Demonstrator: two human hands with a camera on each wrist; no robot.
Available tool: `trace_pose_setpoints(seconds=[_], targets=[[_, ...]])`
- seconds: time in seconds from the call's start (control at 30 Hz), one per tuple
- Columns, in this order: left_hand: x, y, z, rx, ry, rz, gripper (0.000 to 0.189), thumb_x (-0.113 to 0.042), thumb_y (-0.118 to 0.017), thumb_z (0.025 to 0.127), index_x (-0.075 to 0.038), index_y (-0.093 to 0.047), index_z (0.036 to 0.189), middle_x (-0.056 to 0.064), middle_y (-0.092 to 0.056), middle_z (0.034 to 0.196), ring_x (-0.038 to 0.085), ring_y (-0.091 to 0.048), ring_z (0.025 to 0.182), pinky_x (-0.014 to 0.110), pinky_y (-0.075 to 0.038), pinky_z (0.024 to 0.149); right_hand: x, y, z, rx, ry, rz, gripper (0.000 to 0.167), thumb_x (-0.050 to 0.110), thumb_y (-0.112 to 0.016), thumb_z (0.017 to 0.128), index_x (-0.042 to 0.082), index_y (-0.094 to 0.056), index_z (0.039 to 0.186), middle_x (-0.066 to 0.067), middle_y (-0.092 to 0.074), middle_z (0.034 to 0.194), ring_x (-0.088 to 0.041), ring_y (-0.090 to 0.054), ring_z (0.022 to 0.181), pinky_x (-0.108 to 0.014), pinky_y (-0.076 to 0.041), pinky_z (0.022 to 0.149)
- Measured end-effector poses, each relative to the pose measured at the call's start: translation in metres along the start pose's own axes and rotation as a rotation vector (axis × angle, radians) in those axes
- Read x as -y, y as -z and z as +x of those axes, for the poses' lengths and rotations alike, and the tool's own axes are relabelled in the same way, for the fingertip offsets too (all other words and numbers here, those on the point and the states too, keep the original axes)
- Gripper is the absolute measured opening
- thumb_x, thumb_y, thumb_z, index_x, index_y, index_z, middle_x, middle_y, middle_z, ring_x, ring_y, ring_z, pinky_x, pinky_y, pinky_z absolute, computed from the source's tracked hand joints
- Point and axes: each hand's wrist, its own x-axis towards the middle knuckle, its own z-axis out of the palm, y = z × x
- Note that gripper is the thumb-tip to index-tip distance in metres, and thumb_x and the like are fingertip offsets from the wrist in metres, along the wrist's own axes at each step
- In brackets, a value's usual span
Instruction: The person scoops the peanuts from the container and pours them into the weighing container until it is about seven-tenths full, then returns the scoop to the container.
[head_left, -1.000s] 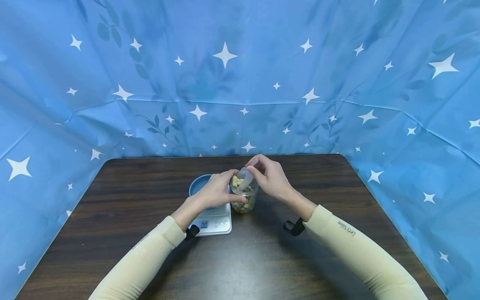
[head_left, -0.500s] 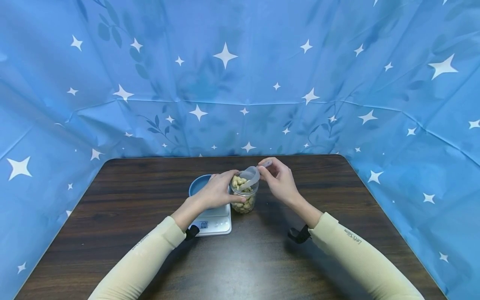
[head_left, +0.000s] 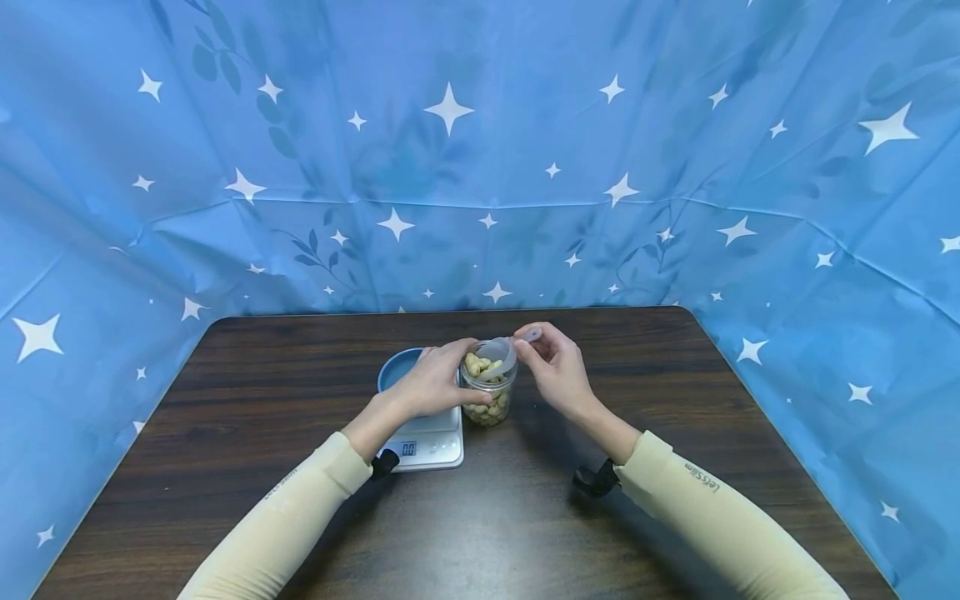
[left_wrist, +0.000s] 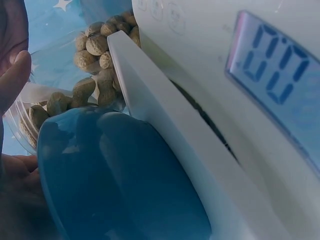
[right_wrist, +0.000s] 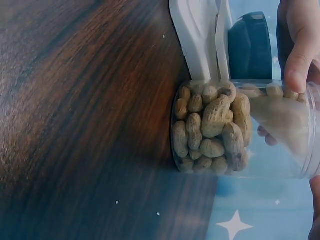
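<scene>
My left hand (head_left: pixel 429 385) grips a clear plastic jar (head_left: pixel 489 412) near its rim, thumb in front and fingers behind. Unshelled peanuts (right_wrist: pixel 215 122) fill roughly the lower half of the jar, which stands upright on the table. My right hand (head_left: pixel 558 371) pinches the handle of a translucent scoop (head_left: pixel 503 358) at the jar's right side. The scoop's bowl is tilted inside the jar mouth, down by the peanuts, and the right wrist view shows it through the clear wall.
Left of the jar stands a white kitchen scale (head_left: pixel 438 452), its display reading zero. On it sits a blue bowl (left_wrist: pixel 120 175), partly hidden by my left hand in the head view. Behind the dark wooden table (head_left: pixel 300 350) hangs a blue star-patterned cloth (head_left: pixel 480 167).
My right hand has shifted right and slightly lower, off the jar's top, tilting the scoop toward the right rim. The left hand and jar have stayed put.
</scene>
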Motion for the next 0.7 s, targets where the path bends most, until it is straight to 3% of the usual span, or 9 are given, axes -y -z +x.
trace_pose_setpoints(seconds=[0.13,0.37,0.7], targets=[[0.000,0.000,0.000,0.006,0.010,0.000,0.088,-0.049,-0.083,0.085,-0.007,-0.045,0.153,0.007,-0.057,0.144,0.025,-0.056,0.128,0.054,-0.033,0.109,-0.017,0.002,0.001,-0.007,0.011,0.011,0.017,-0.009,-0.060,0.099,-0.014,-0.062,0.115,-0.027,-0.070,0.108,-0.038,-0.070,0.092,-0.026,-0.057,0.079],[-0.002,0.002,0.000,0.015,0.019,-0.009,0.091,-0.049,-0.083,0.085,-0.005,-0.043,0.154,0.009,-0.055,0.147,0.026,-0.054,0.131,0.055,-0.032,0.110,-0.018,0.006,0.002,-0.051,-0.021,0.105,0.015,-0.001,-0.062,0.102,-0.011,-0.063,0.113,-0.026,-0.067,0.109,-0.020,-0.070,0.093,-0.038,-0.058,0.084],[0.001,0.001,0.001,-0.005,-0.009,-0.018,0.081,-0.046,-0.086,0.083,-0.010,-0.050,0.147,0.002,-0.063,0.133,0.022,-0.060,0.120,0.053,-0.036,0.103,-0.018,0.008,0.000,-0.124,-0.089,0.228,0.021,-0.003,-0.058,0.103,-0.019,-0.056,0.116,-0.035,-0.063,0.112,-0.016,-0.070,0.097,-0.033,-0.057,0.085]])
